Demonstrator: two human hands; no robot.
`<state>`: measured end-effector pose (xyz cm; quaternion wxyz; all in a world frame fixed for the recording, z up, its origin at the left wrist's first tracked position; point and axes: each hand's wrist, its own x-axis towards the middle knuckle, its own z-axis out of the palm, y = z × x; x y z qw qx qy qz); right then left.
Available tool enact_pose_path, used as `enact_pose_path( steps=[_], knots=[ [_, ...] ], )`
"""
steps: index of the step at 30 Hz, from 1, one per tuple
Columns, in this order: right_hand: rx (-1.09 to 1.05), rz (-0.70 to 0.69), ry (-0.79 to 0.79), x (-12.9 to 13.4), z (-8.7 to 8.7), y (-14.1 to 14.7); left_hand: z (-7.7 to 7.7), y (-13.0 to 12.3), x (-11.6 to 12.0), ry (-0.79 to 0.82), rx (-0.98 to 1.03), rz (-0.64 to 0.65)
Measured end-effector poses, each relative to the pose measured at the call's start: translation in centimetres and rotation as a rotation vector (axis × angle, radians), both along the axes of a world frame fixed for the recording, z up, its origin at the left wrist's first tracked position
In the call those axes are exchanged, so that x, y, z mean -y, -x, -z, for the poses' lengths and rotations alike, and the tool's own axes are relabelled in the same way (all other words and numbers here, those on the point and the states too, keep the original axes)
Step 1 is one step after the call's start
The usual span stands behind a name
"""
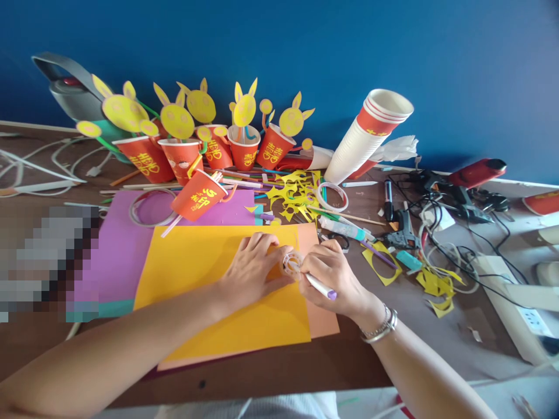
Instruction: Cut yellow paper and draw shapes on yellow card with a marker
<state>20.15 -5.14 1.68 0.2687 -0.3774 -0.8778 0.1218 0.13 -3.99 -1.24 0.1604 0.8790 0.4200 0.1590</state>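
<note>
A large orange-yellow sheet lies over a peach sheet and a purple sheet. Near its right edge rests a small clear ring. My left hand lies on the orange-yellow sheet, and its fingertips press the ring from the left. In my right hand is a white marker with a purple end, its tip inside the ring. My right fingers are closed around the marker. The mark under the tip is too small to make out.
Red cups with yellow animal faces stand along the wall. One red cup leans over the purple sheet. A tall cup stack, tape roll, yellow scraps, glue gun, cables and a power strip lie to the right.
</note>
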Motion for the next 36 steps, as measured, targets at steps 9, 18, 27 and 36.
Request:
enact_pose_path(
  steps=[9, 18, 27, 36],
  knots=[
    [-0.108, 0.033, 0.151, -0.2, 0.5, -0.2, -0.2, -0.1, 0.0, 0.018, -0.002, -0.011],
    [-0.264, 0.122, 0.539, -1.6, 0.6, -0.7, -0.1, -0.1, 0.0, 0.013, -0.018, -0.018],
    [-0.202, 0.077, 0.801, -4.8, -0.6, 0.2, -0.1, -0.1, -0.1, 0.031, -0.021, -0.025],
    [0.215, 0.018, 0.843, -7.1, -2.8, 2.1, 0.2, -0.1, -0.1, -0.044, -0.014, -0.016]
  ],
)
